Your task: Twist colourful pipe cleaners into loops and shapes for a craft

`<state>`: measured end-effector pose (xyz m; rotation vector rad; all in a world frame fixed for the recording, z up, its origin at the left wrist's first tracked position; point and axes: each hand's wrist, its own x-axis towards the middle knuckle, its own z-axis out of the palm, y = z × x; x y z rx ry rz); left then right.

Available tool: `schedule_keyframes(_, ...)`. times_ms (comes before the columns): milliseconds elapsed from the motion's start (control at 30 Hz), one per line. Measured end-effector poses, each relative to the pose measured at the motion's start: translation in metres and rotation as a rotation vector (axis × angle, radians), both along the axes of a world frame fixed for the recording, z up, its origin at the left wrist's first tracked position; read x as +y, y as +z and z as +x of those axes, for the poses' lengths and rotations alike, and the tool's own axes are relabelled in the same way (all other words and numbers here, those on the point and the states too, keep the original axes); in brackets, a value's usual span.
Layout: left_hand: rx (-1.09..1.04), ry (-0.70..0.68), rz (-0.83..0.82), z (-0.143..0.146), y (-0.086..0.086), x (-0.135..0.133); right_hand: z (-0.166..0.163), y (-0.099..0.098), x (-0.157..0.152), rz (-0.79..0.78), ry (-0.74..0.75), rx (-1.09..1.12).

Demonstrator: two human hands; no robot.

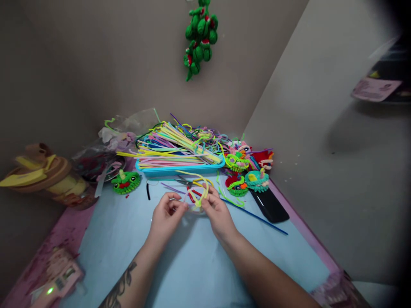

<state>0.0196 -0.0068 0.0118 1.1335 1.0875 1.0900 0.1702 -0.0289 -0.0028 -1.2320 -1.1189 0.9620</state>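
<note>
Both hands meet over the blue tabletop at a small looped piece of pale yellow and lilac pipe cleaners (198, 202). My left hand (168, 212) pinches its lilac side between thumb and fingers. On the yellow side, my right hand (218, 211) has thumb and fingertips closed, and a yellow end arcs up and away to the left. Just behind lie scissors (190, 191) with red handles, partly hidden by the loops. A dark blue pipe cleaner (257, 217) stretches out to the right of my right hand.
A blue tray (180, 171) heaped with pipe cleaners stands at the back. Left are a green fuzzy figure (126, 183), a lidded cup (61, 179) and a pink glue gun (61, 280). Right are several fuzzy figures (257, 179) and a black phone (270, 206).
</note>
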Motion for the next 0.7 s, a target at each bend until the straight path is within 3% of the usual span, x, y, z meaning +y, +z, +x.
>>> schedule_keyframes(100, -0.075, -0.021, -0.09, 0.007, 0.002, -0.005, -0.002, 0.0, -0.001, 0.02, -0.024, -0.011)
schedule_keyframes(233, -0.162, 0.054, -0.174, 0.013, 0.004, -0.008, -0.005, -0.003, -0.002, 0.028, -0.031, -0.001)
schedule_keyframes(533, -0.202, 0.128, -0.175, 0.012, 0.002, -0.008, -0.01, -0.005, -0.002, 0.041, -0.075, -0.081)
schedule_keyframes(700, -0.195, 0.098, -0.227, 0.006, 0.002, -0.002, 0.006, -0.002, 0.003, 0.194, -0.195, -0.263)
